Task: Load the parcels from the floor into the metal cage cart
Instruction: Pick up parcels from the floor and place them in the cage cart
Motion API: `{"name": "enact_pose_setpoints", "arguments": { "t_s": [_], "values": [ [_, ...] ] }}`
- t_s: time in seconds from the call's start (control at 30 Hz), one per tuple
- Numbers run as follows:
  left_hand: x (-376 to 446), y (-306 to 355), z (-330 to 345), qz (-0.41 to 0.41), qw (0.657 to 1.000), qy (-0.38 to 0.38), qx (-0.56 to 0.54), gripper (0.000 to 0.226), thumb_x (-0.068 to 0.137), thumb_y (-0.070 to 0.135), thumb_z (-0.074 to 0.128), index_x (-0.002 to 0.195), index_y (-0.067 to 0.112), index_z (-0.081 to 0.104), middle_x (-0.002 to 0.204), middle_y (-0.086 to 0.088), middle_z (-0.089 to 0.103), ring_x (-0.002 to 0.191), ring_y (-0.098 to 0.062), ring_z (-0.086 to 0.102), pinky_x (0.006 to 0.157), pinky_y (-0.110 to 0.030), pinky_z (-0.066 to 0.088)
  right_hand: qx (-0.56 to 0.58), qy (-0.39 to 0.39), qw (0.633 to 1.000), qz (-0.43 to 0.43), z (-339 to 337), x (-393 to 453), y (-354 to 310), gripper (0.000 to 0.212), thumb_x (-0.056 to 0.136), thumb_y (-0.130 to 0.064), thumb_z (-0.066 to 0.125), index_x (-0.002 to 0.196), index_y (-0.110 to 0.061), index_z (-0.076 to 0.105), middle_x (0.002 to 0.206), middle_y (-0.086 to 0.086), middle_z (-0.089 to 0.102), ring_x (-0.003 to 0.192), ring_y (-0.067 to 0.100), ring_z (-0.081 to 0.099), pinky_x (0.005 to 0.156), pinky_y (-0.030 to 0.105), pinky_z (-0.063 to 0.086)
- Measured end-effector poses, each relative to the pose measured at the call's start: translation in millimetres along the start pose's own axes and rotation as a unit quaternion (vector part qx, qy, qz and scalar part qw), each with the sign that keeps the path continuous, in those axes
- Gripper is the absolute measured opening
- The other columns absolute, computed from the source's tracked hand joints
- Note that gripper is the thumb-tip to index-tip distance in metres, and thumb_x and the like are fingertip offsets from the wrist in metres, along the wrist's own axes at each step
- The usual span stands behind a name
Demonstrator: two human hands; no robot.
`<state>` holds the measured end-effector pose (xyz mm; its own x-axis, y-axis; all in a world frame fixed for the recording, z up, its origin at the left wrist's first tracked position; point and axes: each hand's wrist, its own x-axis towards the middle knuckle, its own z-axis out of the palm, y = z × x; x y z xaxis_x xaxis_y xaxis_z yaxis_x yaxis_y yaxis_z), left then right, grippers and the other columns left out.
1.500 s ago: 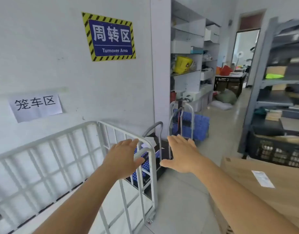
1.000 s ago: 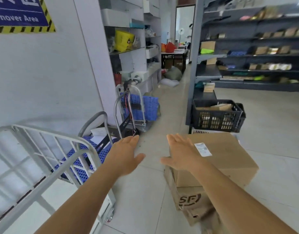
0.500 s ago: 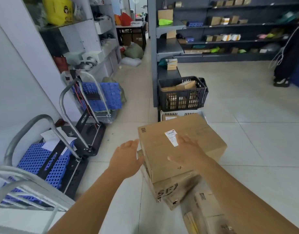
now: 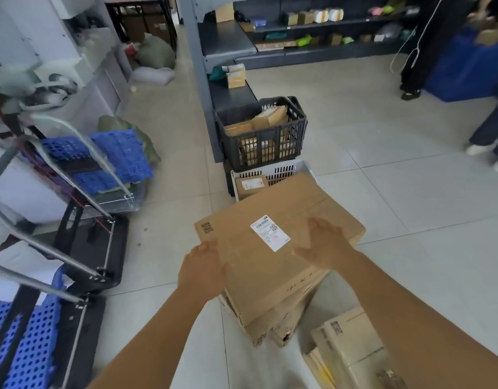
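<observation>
Parcels wait stacked on the floor (image 4: 410, 192), the top box (image 4: 270, 248) lying long from near left to far right. Left hand (image 4: 204, 269) meets its near-left edge, right hand (image 4: 325, 244) rests flat on the lid; neither grip has closed. Cage cart out of view.

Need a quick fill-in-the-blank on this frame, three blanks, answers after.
1. The white label is stuck on the ___ face of the top cardboard box.
2. The black crate is stacked on a ___ crate.
3. The left hand is at the box's near-left edge and the right hand lies over its ___.

Answers: top; white; top
</observation>
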<state>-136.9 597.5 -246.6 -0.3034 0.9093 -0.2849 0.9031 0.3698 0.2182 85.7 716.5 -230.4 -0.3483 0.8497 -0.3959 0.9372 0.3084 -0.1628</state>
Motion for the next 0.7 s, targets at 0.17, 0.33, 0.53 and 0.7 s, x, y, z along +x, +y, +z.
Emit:
{"name": "enact_pose_setpoints", "arguments": {
  "t_s": [0.17, 0.33, 0.53, 0.7],
  "values": [
    [47.3, 1.1, 19.5, -0.042, 0.999, -0.011, -0.017, 0.062, 0.096, 0.045, 0.042, 0.146, 0.012, 0.03, 0.14, -0.007, 0.046, 0.127, -0.026, 0.044, 0.106, -0.038, 0.038, 0.016, -0.003, 1.0, 0.021, 5.0, 69.5, 35.0, 0.089, 0.091, -0.054, 0.054, 0.156, -0.013, 0.011, 0.162, 0.006, 0.017, 0.149, 0.022, 0.013, 0.119, 0.044, 0.014],
    [98.5, 0.7, 50.7, -0.119, 0.991, -0.026, -0.053, 0.059, 0.092, 0.043, 0.045, 0.143, 0.016, 0.032, 0.132, -0.005, 0.052, 0.117, -0.025, 0.05, 0.098, -0.042, 0.046, 0.03, -0.01, 0.999, 0.038, 13.1, 147.9, 75.4, 0.082, 0.088, -0.057, 0.056, 0.15, -0.011, 0.027, 0.155, 0.004, 0.031, 0.144, 0.023, 0.026, 0.114, 0.044, 0.025],
    [149.1, 9.5, 90.2, -0.235, 0.965, -0.052, -0.104, 0.069, 0.093, 0.043, 0.046, 0.151, 0.014, 0.02, 0.147, -0.006, 0.039, 0.131, -0.026, 0.04, 0.104, -0.043, 0.041, 0.023, -0.034, 0.998, 0.039, 28.6, 229.9, 122.2, 0.087, 0.091, -0.056, 0.052, 0.155, -0.012, 0.014, 0.16, 0.005, 0.022, 0.147, 0.025, 0.02, 0.116, 0.045, 0.024],
    [176.2, -2.8, 123.9, -0.314, 0.94, -0.035, -0.131, 0.072, 0.088, 0.047, 0.052, 0.147, 0.017, 0.027, 0.142, -0.006, 0.044, 0.125, -0.028, 0.046, 0.099, -0.047, 0.046, 0.051, -0.059, 0.995, 0.063, 51.0, 282.1, 147.9, 0.091, 0.085, -0.056, 0.059, 0.154, -0.014, 0.017, 0.158, 0.007, 0.027, 0.144, 0.028, 0.028, 0.115, 0.044, 0.029]
  ]
}}
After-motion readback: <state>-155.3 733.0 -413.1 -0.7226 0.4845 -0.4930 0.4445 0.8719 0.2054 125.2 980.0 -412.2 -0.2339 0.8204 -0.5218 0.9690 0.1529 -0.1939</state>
